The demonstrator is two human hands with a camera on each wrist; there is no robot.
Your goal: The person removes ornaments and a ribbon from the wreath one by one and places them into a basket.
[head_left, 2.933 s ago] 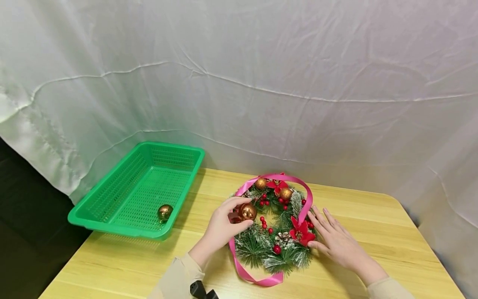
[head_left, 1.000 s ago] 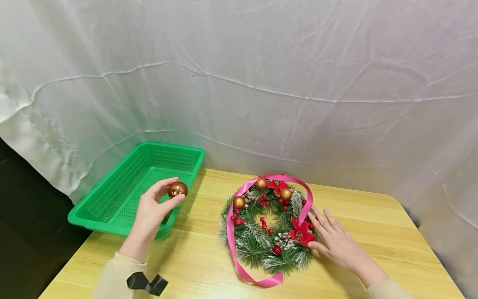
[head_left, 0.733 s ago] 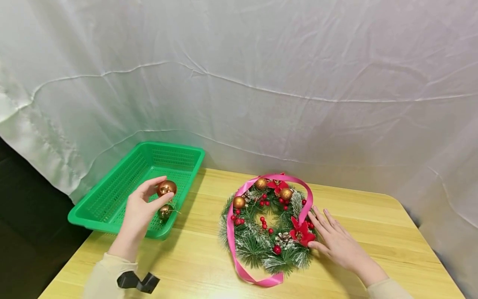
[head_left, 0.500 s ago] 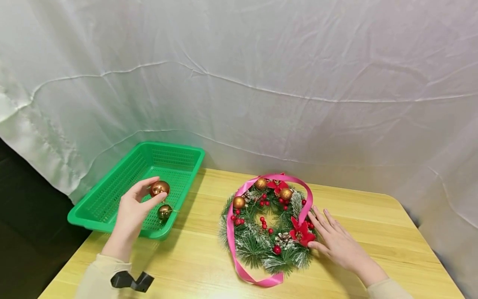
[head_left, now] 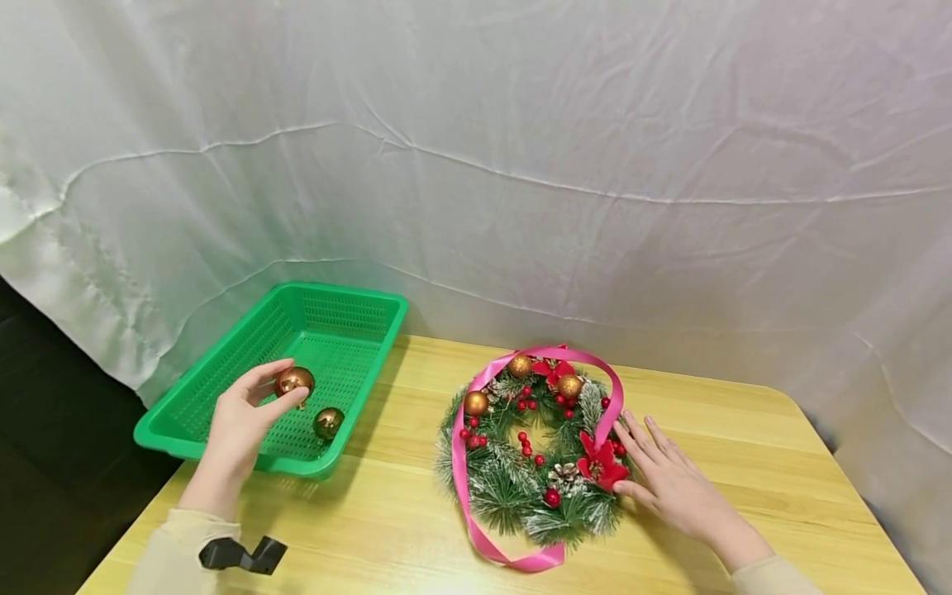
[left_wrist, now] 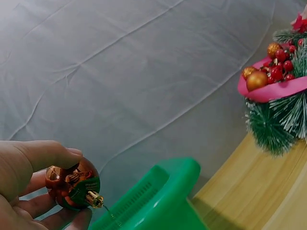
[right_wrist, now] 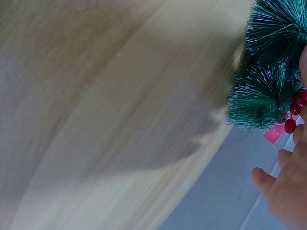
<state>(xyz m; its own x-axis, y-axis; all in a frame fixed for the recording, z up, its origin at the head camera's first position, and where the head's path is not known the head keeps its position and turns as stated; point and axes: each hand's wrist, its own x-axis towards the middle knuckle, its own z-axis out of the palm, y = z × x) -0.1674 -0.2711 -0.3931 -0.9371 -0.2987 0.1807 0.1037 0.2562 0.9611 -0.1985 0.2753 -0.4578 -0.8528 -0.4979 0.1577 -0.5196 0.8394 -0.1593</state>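
Pinched between the thumb and fingers of my left hand (head_left: pixel 241 416) is a shiny copper bauble (head_left: pixel 294 382), held over the green basket (head_left: pixel 165 430). Its gold cap (left_wrist: pixel 94 199) and thin wire loop show in the left wrist view. Another bronze bauble (head_left: pixel 328 423) lies inside the basket near its front right corner. My right hand (head_left: pixel 673 483) has its fingers spread and touches the right edge of a Christmas wreath (head_left: pixel 506 494). Gold balls, red berries, a pinecone and red poinsettias (head_left: pixel 601 464) decorate the wreath, and a pink ribbon (head_left: pixel 476 529) loops over it.
Both the basket and the wreath stand on a light wooden table (head_left: pixel 402 537). A pale grey cloth (head_left: pixel 521 165) hangs behind the table. Dark fabric (head_left: pixel 52 463) is at the far left. A black strap mount (head_left: pixel 241 554) sits on the left wrist.
My left hand has carried the copper bauble left, away from the wreath and over the basket. A gold ball on the wreath's left side is uncovered. My right hand has stayed put.
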